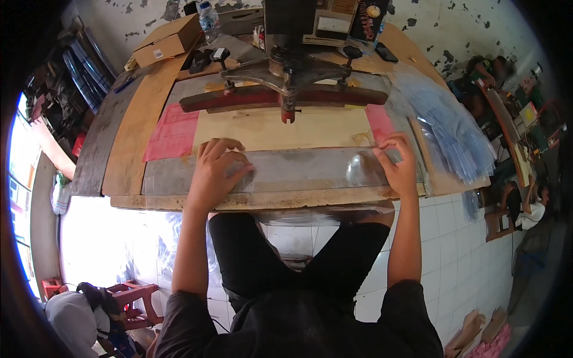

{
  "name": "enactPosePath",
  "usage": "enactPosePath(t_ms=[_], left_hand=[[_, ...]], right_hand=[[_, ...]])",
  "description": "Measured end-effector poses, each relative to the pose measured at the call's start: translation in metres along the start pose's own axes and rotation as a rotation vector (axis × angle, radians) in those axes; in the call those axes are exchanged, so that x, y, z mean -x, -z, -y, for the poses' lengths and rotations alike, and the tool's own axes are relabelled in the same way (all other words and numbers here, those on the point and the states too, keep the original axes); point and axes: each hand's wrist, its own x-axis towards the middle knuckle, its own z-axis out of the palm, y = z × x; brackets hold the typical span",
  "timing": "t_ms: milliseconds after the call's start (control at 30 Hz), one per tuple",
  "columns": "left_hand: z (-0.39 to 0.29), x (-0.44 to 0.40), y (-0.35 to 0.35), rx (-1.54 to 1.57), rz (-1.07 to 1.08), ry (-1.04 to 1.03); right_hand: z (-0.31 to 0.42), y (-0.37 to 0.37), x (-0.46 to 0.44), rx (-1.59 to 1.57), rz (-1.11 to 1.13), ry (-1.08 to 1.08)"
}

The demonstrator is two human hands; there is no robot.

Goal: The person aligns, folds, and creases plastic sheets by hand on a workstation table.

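A clear plastic sheet [298, 173] lies across the front of the work board, with glare near its right end. My left hand [218, 170] is over the sheet's left part, thumb and forefinger tips brought together on the film, the upper finger bent apart. At the right end, my right hand [399, 162] pinches the sheet's far edge between thumb and fingers. Just beyond the sheet is a cream panel [280, 128], flanked by a pink patch [170, 134] on the left and another pink patch [379, 118] on the right.
Above the panel hangs a press head [286, 77] with a long red-brown bar [239, 98]. Stacked clear plastic pieces [444, 125] cover the table's right side. A cardboard box [167, 42] and a water bottle [209, 21] stand at the back left. Other people sit at the far right.
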Motion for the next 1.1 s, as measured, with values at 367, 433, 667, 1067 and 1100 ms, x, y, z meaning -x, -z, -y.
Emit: enactPosePath(t_ms=[367,433,667,1067,1100], left_hand=[[-0.019,0.015,0.05,0.217,0.554,0.109],[-0.016,0.023,0.051,0.214,0.569,0.112],[-0.017,0.042,0.044,0.088,0.429,-0.021],[-0.024,0.033,0.049,0.141,0.318,0.061],[-0.025,0.035,0.045,0.126,0.256,0.08]], right_hand=[[0.04,0.052,0.009,0.126,0.59,0.005],[0.052,0.06,0.018,0.273,0.655,0.038],[0.044,0.065,0.056,0.29,0.576,-0.07],[0.052,0.039,0.045,0.362,0.056,0.065],[0.053,0.034,0.045,0.39,0.062,0.095]])
